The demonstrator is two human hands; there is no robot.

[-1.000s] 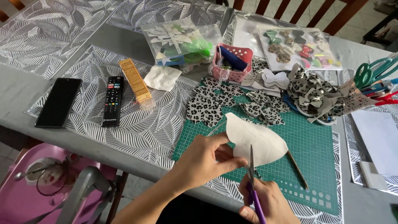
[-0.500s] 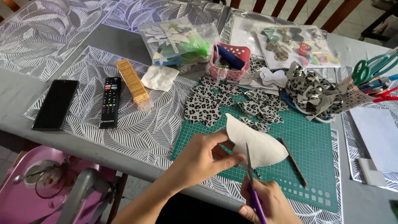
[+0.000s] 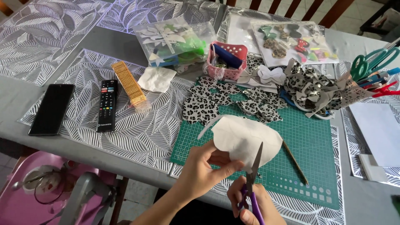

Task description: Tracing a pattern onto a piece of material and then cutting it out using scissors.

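1. The right hand (image 3: 254, 206) is cut off by the bottom edge; its fingers cover most of the purple scissors (image 3: 253, 183) handle.
2. The white sheet (image 3: 246, 139) hides part of the green cutting mat (image 3: 316, 166).
3. The items inside the clear bag (image 3: 177, 41) are too jumbled to identify.

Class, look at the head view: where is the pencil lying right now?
The pencil lies slanted on the green cutting mat, right of centre, just right of the white fabric piece that the scissors cut.
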